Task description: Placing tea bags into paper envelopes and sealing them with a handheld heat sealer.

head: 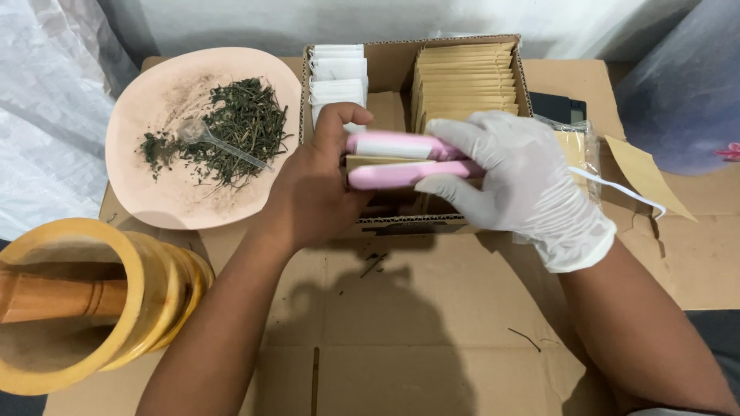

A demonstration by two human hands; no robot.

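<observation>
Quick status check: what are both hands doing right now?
Bare left hand and gloved right hand both grip a pink clamp tool, shut on a tan packet, above the cardboard box. Nothing blocking.

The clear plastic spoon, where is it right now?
In the head view, the clear plastic spoon lies at left on the pink plate, among the dried herbs, just left of the bare left hand.

Flattened cardboard carries a pink plate and yellow mortar left of the grip, 1 open box beneath it.
</observation>
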